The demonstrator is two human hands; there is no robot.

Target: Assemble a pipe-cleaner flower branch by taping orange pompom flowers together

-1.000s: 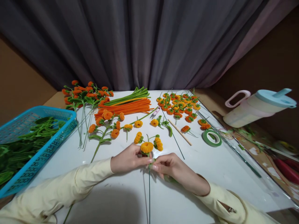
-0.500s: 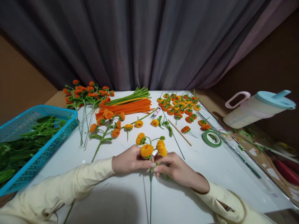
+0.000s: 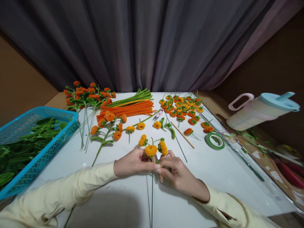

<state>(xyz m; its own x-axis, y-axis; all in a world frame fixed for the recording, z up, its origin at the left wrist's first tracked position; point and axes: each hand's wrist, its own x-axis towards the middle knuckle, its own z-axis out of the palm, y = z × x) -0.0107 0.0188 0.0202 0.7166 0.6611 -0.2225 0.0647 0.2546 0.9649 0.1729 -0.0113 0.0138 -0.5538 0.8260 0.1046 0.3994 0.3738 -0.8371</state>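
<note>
A grey pleated fabric curtain (image 3: 142, 41) is hanging behind a white, glossy tabletop (image 3: 225, 177). A blue perforated plastic basket (image 3: 51, 147) is holding green fuzzy leaves at left. A pale tumbler with a light-blue lid (image 3: 258, 114) is sitting beyond the tabletop's right edge. The left hand (image 3: 133, 163) is pinching, between thumb and fingers, a yellow-bloomed fuzzy flower spray on thin dark-green wire (image 3: 151, 150), which is pointing blooms-up over the table's middle. The right hand (image 3: 178, 172) is meeting it just below the blooms, fingers bent; its fingertip hold is partly hidden and cannot be determined. A green tape roll (image 3: 215, 147) is lying at right, near a slender pale wooden stick (image 3: 182, 134).
</note>
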